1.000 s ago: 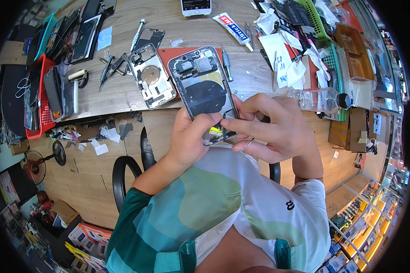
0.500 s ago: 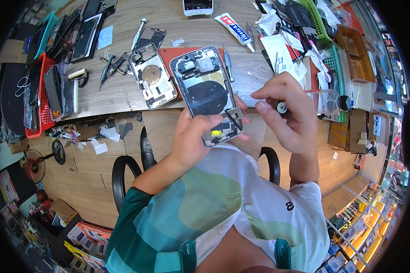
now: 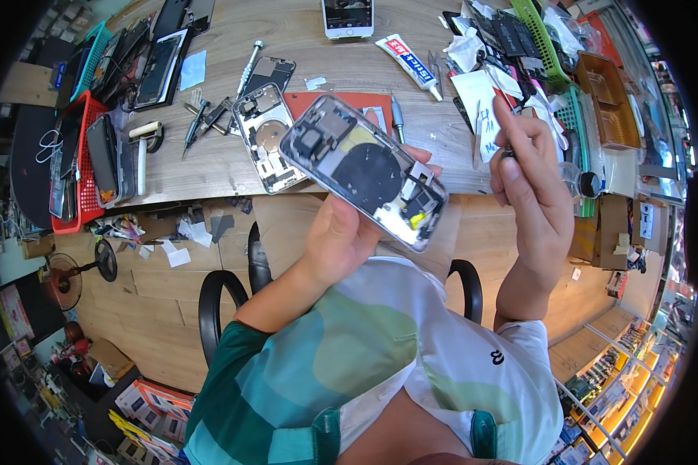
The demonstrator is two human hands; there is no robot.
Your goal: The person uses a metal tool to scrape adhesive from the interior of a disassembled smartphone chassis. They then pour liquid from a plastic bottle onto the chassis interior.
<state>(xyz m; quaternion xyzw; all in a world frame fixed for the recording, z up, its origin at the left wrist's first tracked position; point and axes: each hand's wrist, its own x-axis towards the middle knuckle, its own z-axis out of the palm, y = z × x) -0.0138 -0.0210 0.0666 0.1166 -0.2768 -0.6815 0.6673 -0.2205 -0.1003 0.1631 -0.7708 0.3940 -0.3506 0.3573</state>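
Note:
My left hand point(image 3: 339, 242) grips an opened phone housing point(image 3: 368, 174), tilted diagonally, with a dark round pad, small metal parts and a yellow piece inside. My right hand point(image 3: 539, 194) is raised to its right, fingers closed round a small tool point(image 3: 509, 154) that is mostly hidden. A second opened housing point(image 3: 265, 143) lies on the table just beyond, beside a red-orange mat point(image 3: 306, 102) and a dark phone part point(image 3: 275, 71). A grey tool point(image 3: 397, 116) lies upright in view on the mat's right.
The wooden table point(image 3: 186, 174) holds a white-red glue tube point(image 3: 411, 66), screwdrivers point(image 3: 192, 128), a white-handled roller point(image 3: 142, 167), a phone point(image 3: 347, 19), a red basket point(image 3: 85, 198), green baskets point(image 3: 543, 39), a brown tray point(image 3: 603, 101) and scattered papers. Chair armrests point(image 3: 213, 302) flank me.
My left hand has tilted the housing anticlockwise, its top swinging left. My right hand has left the housing and risen rightward, turning upward with the tool in it.

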